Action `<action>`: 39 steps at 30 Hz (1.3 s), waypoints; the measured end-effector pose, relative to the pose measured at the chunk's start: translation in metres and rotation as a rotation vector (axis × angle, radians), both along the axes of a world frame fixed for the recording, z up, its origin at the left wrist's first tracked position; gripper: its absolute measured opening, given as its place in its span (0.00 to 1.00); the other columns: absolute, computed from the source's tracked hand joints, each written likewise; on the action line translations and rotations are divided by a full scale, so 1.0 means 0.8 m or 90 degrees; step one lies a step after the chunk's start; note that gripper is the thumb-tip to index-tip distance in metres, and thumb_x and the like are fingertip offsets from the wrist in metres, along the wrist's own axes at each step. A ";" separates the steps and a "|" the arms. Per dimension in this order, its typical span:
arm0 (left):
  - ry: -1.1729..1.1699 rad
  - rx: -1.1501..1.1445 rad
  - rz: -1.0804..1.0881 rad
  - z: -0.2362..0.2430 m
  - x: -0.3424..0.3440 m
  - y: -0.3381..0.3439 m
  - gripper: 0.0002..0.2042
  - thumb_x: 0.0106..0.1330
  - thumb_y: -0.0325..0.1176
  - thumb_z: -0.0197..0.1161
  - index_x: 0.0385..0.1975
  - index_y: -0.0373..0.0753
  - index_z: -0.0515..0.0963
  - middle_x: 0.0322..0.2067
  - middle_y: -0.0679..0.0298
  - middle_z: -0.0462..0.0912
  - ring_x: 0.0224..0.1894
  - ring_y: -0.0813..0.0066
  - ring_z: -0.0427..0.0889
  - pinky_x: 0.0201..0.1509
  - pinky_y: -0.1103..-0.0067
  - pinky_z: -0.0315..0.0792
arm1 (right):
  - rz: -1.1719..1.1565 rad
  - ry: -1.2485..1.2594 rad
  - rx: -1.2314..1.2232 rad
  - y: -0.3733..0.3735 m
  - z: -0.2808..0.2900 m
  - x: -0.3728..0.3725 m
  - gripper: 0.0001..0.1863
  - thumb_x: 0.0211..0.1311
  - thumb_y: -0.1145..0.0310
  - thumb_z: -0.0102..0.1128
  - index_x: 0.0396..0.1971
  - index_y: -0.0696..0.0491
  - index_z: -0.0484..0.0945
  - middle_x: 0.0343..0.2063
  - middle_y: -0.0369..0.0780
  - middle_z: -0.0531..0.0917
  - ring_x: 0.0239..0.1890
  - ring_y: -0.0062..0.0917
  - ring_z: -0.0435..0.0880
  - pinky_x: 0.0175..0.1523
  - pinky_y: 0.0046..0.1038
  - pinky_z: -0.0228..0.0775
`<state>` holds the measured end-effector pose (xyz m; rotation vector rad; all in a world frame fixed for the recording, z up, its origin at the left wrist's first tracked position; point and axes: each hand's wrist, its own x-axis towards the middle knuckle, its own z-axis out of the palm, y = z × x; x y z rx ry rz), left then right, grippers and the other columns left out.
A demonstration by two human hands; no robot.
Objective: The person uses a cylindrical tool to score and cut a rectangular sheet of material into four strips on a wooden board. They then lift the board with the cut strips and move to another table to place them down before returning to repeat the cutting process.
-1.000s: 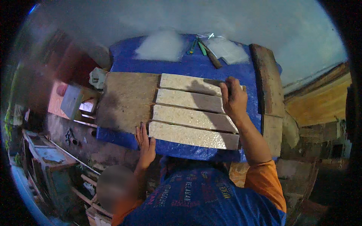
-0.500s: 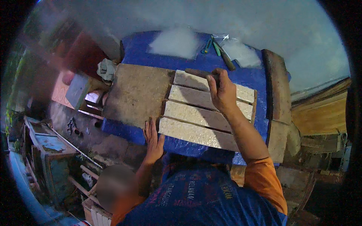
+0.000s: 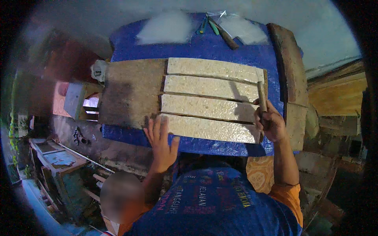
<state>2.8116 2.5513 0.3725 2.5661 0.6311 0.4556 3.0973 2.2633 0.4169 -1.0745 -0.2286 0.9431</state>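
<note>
Four long pale, speckled slabs [image 3: 208,108], wrapped in shiny clear film, lie side by side on a brown wooden board [image 3: 134,94]. My right hand [image 3: 272,124] is closed around the wooden handle of a knife-like tool [image 3: 263,96] at the slabs' right ends. The tool points away from me, and its thin tip reaches the farthest slab. My left hand [image 3: 160,145] rests with fingers spread at the left end of the nearest slab, its fingertips at the board's near edge.
A blue sheet [image 3: 130,43] covers the table. At the back lie two stacks of clear plastic [image 3: 167,29] [image 3: 246,29], a green-handled tool [image 3: 214,27] and another wooden-handled tool [image 3: 228,39]. A thick plank [image 3: 289,59] stands along the right edge. Scissors [image 3: 80,137] lie at the left.
My right hand has moved from over the far slabs to their right ends, nearer me, and the tool has swung from pointing left to pointing away. My left hand stays near the board's edge.
</note>
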 end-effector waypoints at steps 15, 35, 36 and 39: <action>0.204 0.031 -0.203 0.034 0.101 -0.065 0.40 0.67 0.55 0.65 0.77 0.47 0.61 0.75 0.40 0.53 0.78 0.35 0.47 0.75 0.36 0.36 | 0.208 -0.911 -0.542 0.063 0.019 -0.023 0.24 0.66 0.74 0.62 0.62 0.50 0.75 0.45 0.48 0.83 0.46 0.49 0.84 0.50 0.44 0.77; 0.219 0.049 -0.193 0.027 0.112 -0.063 0.40 0.65 0.57 0.66 0.76 0.52 0.63 0.72 0.40 0.57 0.75 0.34 0.52 0.74 0.35 0.41 | 0.284 -1.087 -0.438 0.116 -0.002 -0.018 0.26 0.61 0.64 0.63 0.62 0.36 0.79 0.50 0.36 0.83 0.50 0.34 0.86 0.50 0.38 0.83; 0.216 0.046 -0.191 0.027 0.112 -0.063 0.40 0.65 0.57 0.66 0.76 0.51 0.63 0.72 0.40 0.57 0.75 0.33 0.52 0.74 0.35 0.41 | 0.287 -1.088 -0.443 0.117 -0.002 -0.018 0.26 0.61 0.64 0.63 0.62 0.36 0.79 0.50 0.36 0.83 0.51 0.34 0.86 0.50 0.39 0.83; 0.214 0.044 -0.190 0.026 0.113 -0.063 0.39 0.65 0.57 0.66 0.76 0.51 0.64 0.72 0.40 0.58 0.75 0.34 0.52 0.73 0.35 0.41 | 0.310 -1.084 -0.470 0.118 -0.001 -0.018 0.26 0.61 0.63 0.63 0.62 0.36 0.79 0.51 0.38 0.83 0.52 0.35 0.86 0.51 0.39 0.83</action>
